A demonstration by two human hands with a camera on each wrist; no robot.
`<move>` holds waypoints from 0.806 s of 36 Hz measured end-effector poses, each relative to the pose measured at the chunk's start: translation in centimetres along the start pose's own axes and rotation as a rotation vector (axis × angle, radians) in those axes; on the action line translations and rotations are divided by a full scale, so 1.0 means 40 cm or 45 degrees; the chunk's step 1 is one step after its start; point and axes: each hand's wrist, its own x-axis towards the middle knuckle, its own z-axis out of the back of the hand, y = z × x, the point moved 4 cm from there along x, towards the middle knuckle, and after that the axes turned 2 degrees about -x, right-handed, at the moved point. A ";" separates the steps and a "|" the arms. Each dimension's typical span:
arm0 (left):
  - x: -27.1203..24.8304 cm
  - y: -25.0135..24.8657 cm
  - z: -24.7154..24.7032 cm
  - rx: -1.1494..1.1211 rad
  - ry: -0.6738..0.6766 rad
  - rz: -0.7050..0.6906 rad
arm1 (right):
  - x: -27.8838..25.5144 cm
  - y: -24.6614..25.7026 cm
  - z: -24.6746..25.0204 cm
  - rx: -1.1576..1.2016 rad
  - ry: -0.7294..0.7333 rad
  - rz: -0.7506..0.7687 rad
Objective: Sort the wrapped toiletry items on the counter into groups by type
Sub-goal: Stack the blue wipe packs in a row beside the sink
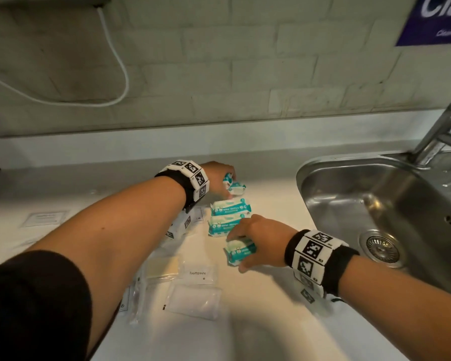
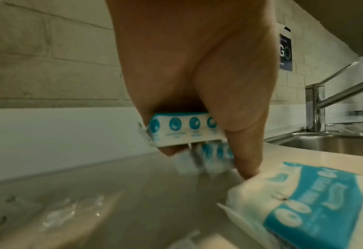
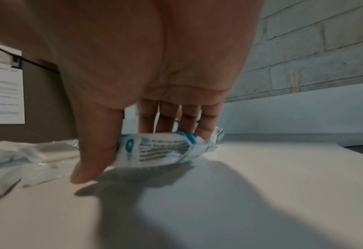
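Head view: left hand (image 1: 219,175) and right hand (image 1: 255,241) each pinch a teal-and-white wipes packet (image 1: 241,250); best set both squarely in line with the teal row (image 1: 229,216).

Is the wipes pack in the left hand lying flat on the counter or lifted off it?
Lifted. The left hand pinches the wipes pack by its edges, with another pack visible beneath it.

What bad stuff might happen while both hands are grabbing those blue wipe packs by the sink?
The left hand pinches one wipe pack by its edges just above another pack; it may slip and knock the row crooked. The right hand holds its wipe pack fairly near the sink, so a fumble might send it in. The left forearm hangs over clear packets and might drag them.
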 end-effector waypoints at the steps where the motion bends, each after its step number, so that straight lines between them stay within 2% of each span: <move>1: 0.003 0.000 -0.009 -0.003 0.016 0.001 | -0.001 0.004 -0.003 0.010 0.006 0.001; 6: -0.008 0.021 -0.006 -0.050 0.116 -0.014 | -0.003 0.022 -0.007 -0.003 0.017 0.022; 14: -0.049 0.055 -0.009 -0.124 0.180 0.009 | -0.005 0.034 0.023 -0.124 0.033 0.014; 20: -0.073 0.049 -0.022 -0.132 0.175 -0.031 | 0.014 0.063 0.025 -0.098 -0.042 0.032; 29: -0.090 0.043 -0.034 -0.148 0.194 -0.060 | 0.017 0.073 0.020 -0.083 0.014 0.002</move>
